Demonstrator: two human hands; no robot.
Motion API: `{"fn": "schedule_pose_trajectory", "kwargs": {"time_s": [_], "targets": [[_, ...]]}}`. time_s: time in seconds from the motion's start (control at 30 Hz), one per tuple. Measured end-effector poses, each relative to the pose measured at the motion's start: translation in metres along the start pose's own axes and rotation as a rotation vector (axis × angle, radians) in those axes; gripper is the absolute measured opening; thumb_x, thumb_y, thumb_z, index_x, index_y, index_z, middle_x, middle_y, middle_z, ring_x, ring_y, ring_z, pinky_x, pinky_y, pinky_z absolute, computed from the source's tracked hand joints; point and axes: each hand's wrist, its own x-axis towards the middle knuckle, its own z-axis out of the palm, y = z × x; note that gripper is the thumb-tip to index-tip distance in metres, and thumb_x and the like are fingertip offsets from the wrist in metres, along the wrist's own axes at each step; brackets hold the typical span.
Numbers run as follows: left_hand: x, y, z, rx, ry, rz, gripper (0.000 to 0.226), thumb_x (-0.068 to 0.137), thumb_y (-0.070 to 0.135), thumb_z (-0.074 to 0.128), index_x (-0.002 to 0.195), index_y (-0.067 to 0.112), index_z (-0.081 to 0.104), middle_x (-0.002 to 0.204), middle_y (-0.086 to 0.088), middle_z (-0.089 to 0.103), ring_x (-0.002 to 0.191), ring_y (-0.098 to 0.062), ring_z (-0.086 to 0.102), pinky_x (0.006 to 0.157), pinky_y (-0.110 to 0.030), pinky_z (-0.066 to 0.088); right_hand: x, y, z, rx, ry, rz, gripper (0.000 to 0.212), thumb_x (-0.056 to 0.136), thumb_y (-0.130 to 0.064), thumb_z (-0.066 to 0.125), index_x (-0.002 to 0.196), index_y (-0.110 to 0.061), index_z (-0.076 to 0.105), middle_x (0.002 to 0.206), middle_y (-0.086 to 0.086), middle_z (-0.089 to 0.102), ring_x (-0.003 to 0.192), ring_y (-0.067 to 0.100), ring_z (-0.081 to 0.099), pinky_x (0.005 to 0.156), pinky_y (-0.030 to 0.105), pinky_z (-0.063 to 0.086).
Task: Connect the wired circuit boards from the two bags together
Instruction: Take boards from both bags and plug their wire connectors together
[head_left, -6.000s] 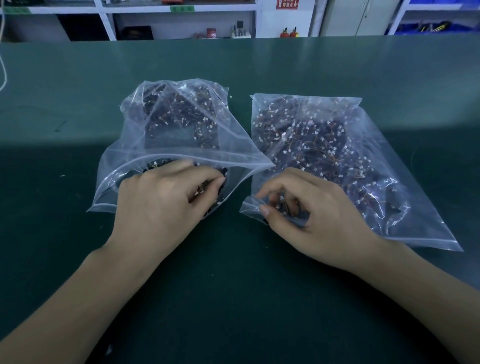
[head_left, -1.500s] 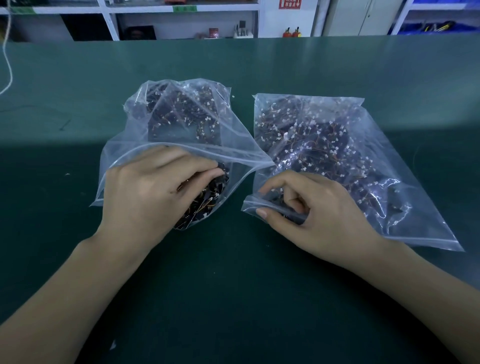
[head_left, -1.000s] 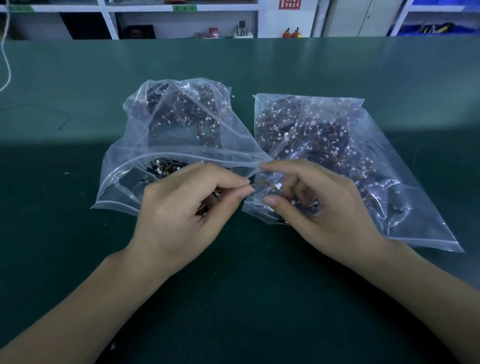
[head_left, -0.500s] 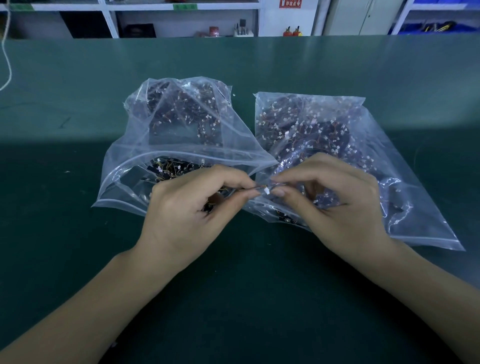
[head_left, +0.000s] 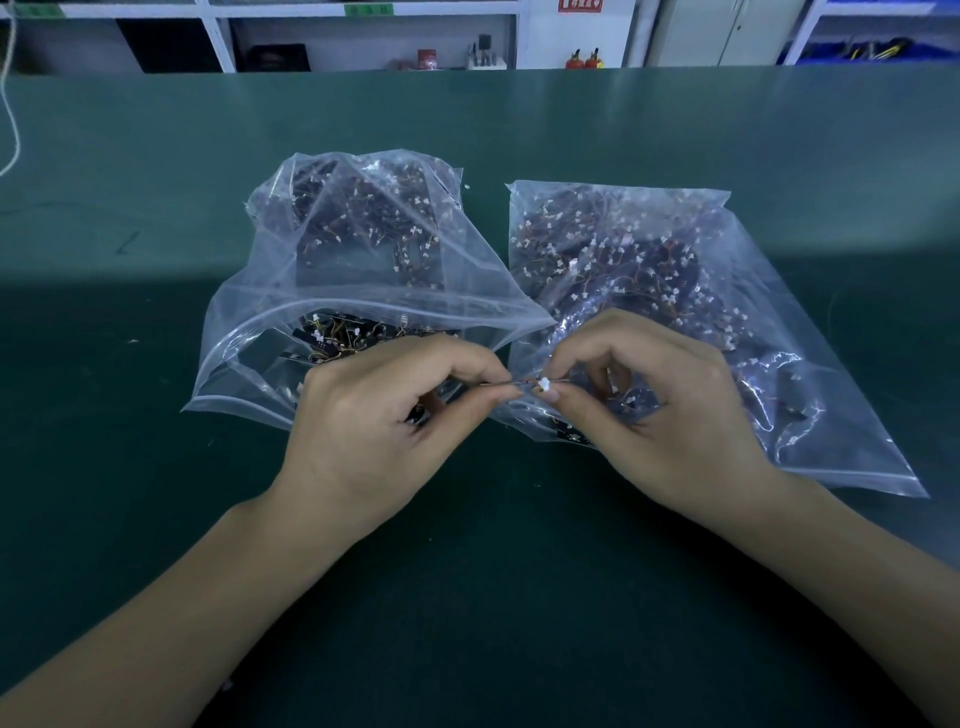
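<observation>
Head view, sole camera. I see two clear plastic bags lying side by side on the green table (head_left: 156, 156), mouths toward the person. I note the left bag (head_left: 332, 270) is puffed up with its mouth gaping; dark circuit boards (head_left: 337, 335) with thin wires show inside the opening. I note the right bag (head_left: 701, 291) lies flatter, its long axis running from the far left corner toward the near right corner, packed with dark boards and many small white plugs.

Both hands meet in front of the gap between the two bag mouths. The left hand (head_left: 374, 431) has its thumb and forefinger pinched on a thin wire lead (head_left: 498, 384), the other fingers curled under; the board it belongs to is hidden behind the hand. The right hand (head_left: 670, 415) pinches, between thumb and forefinger, a small white connector (head_left: 544, 384), its remaining fingers curled loosely above the bag mouth.

Lead and connector lie on one line, long axis running left to right, roughly level with the table edge, the lead pointing right into the connector. I cannot tell whether the two parts are fully seated or only touching.

Background: white shelving (head_left: 218, 36) runs along the far wall behind the table.
</observation>
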Motion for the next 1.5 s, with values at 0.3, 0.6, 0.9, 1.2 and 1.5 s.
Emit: {"fn": "schedule_pose_trajectory", "kwargs": {"time_s": [0.3, 0.6, 0.9, 1.2, 1.5], "targets": [[0.0, 0.001, 0.0, 0.006, -0.021, -0.006, 0.014, 0.099, 0.02, 0.079, 0.093, 0.008, 0.081, 0.088, 0.007, 0.077, 0.08, -0.008, 0.072, 0.066, -0.027, 0.058, 0.001, -0.004, 0.002, -0.011, 0.005, -0.004, 0.013, 0.101, -0.022, 0.07, 0.095, -0.011, 0.071, 0.09, -0.037, 0.053, 0.07, 0.01, 0.052, 0.071, 0.015, 0.042], [0.0, 0.0, 0.0, 0.001, -0.016, -0.002, 0.012, 0.099, 0.019, 0.08, 0.095, 0.008, 0.082, 0.09, 0.006, 0.077, 0.08, -0.01, 0.072, 0.067, -0.028, 0.057, -0.001, -0.001, 0.003, -0.028, -0.003, 0.009, 0.007, 0.101, -0.021, 0.072, 0.099, -0.016, 0.067, 0.09, -0.037, 0.055, 0.071, 0.004, 0.054, 0.073, 0.009, 0.04], [0.001, 0.001, -0.002, -0.122, 0.085, -0.147, 0.006, 0.104, 0.013, 0.069, 0.107, 0.015, 0.074, 0.098, 0.009, 0.076, 0.086, -0.012, 0.074, 0.067, -0.027, 0.058, -0.002, 0.001, -0.001, -0.222, -0.175, 0.022, 0.048, 0.081, -0.027, 0.069, 0.126, -0.031, 0.052, 0.094, -0.015, 0.062, 0.076, 0.01, 0.054, 0.085, 0.024, 0.046], [0.0, -0.005, -0.002, 0.052, -0.116, 0.007, 0.011, 0.094, 0.008, 0.07, 0.083, 0.012, 0.073, 0.076, 0.007, 0.056, 0.065, -0.016, 0.055, 0.056, -0.036, 0.047, 0.0, 0.003, -0.006, -0.181, -0.064, 0.094, 0.037, 0.079, -0.017, 0.066, 0.111, -0.033, 0.059, 0.084, -0.012, 0.06, 0.073, 0.015, 0.059, 0.069, 0.036, 0.053], [0.002, 0.003, 0.01, 0.347, -0.054, 0.236, 0.02, 0.098, 0.007, 0.073, 0.082, 0.018, 0.079, 0.074, 0.003, 0.061, 0.065, -0.018, 0.058, 0.049, -0.038, 0.05, -0.002, 0.005, -0.004, -0.146, 0.031, 0.005, 0.027, 0.083, -0.009, 0.071, 0.107, -0.021, 0.068, 0.084, -0.013, 0.061, 0.071, 0.015, 0.059, 0.065, 0.027, 0.049]]}}
